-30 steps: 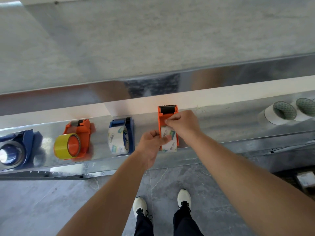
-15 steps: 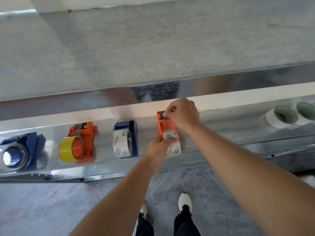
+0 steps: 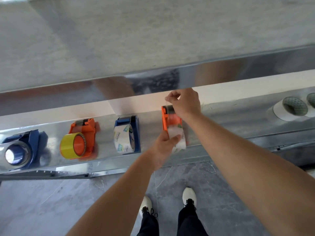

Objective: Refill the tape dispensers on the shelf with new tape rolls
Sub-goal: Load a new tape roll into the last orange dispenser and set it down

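Left hand (image 3: pixel 164 142): grip clamped round clear tape roll (image 3: pixel 179 143) seated in orange dispenser (image 3: pixel 170 120), at front edge of metal shelf (image 3: pixel 221 126). Right hand (image 3: pixel 185 103): grip pinched together on tape strip (image 3: pixel 170 109), above dispenser's cutter end. Print on held roll blurred, possibly "deli", as on labelled roll (image 3: pixel 123 138) in blue dispenser (image 3: pixel 134 126) to left. Further left: yellow roll (image 3: pixel 68 145) on second orange dispenser (image 3: pixel 85 128). White rolls (image 3: pixel 279 111) far right.

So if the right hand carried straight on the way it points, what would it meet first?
Probably the pale back wall behind the shelf; the right hand, pinching the tape end, sits just short of it, though depth is unclear.
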`<act>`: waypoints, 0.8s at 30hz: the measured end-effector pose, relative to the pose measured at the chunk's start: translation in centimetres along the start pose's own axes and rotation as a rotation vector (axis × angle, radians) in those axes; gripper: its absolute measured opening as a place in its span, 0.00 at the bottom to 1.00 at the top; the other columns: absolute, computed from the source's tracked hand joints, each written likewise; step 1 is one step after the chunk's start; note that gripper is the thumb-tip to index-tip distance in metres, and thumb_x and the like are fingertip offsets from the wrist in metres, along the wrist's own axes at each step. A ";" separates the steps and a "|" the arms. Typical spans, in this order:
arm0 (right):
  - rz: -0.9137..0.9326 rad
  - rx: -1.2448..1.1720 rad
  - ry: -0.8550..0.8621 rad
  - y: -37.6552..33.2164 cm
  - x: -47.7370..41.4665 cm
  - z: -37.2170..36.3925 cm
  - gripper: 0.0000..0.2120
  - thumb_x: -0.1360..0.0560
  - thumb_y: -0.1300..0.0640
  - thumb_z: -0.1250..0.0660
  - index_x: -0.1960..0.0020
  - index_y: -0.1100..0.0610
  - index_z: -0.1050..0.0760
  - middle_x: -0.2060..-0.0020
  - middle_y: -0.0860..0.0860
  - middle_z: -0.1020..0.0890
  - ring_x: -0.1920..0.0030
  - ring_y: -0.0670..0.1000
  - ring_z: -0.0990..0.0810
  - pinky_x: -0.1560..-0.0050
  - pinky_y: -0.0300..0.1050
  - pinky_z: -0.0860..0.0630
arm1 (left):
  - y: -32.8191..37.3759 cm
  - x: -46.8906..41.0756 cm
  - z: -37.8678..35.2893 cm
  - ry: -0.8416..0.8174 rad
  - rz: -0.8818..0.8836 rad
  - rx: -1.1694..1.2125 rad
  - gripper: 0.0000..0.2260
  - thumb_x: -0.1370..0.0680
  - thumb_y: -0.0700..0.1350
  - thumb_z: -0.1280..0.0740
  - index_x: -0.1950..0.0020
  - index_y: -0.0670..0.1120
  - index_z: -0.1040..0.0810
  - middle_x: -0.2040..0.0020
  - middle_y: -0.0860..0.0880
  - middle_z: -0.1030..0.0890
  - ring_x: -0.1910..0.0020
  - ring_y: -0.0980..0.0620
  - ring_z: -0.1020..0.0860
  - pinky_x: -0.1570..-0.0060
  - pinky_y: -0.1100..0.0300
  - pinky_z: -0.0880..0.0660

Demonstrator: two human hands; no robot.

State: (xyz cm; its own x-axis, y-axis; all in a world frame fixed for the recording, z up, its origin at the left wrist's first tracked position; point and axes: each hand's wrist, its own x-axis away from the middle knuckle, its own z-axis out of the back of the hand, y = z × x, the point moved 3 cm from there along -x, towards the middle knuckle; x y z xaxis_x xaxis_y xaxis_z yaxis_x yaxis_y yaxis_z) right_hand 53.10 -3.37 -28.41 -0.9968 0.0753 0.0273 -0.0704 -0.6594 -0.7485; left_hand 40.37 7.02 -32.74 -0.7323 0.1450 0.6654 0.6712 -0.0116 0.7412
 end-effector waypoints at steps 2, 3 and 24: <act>0.004 -0.026 0.008 0.0 -0.3 -0.2 0.06 0.24 0.50 0.24 0.56 0.52 0.15 0.63 0.41 0.17 0.60 0.42 0.21 0.62 0.33 0.33 | 0.1 -0.1 0.0 0.006 0.006 0.050 0.13 0.15 0.46 0.34 0.30 0.48 0.23 0.36 0.45 0.16 0.34 0.43 0.20 0.30 0.47 0.27; 0.003 -0.035 0.008 0.1 -0.4 -0.3 0.07 0.25 0.50 0.23 0.56 0.52 0.15 0.62 0.41 0.17 0.59 0.42 0.20 0.61 0.34 0.32 | 0.3 -0.1 -0.2 0.026 0.006 0.079 0.12 0.15 0.49 0.35 0.32 0.49 0.22 0.38 0.45 0.15 0.37 0.44 0.19 0.33 0.48 0.26; -0.041 -0.066 0.087 0.4 -0.9 0.4 0.07 0.26 0.48 0.23 0.56 0.52 0.15 0.59 0.43 0.14 0.55 0.46 0.17 0.53 0.42 0.24 | -0.3 0.9 -0.6 0.004 -0.113 0.059 0.18 0.16 0.56 0.35 0.32 0.46 0.22 0.45 0.43 0.13 0.55 0.56 0.15 0.58 0.65 0.20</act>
State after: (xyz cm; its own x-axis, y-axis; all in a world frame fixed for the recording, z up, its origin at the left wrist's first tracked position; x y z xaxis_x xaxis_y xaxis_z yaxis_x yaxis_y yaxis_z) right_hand 53.91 -4.02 -28.51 -0.9858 0.1679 0.0028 -0.1052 -0.6042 -0.7898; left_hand 39.44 6.56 -32.34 -0.8037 0.1380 0.5788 0.5903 0.0629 0.8047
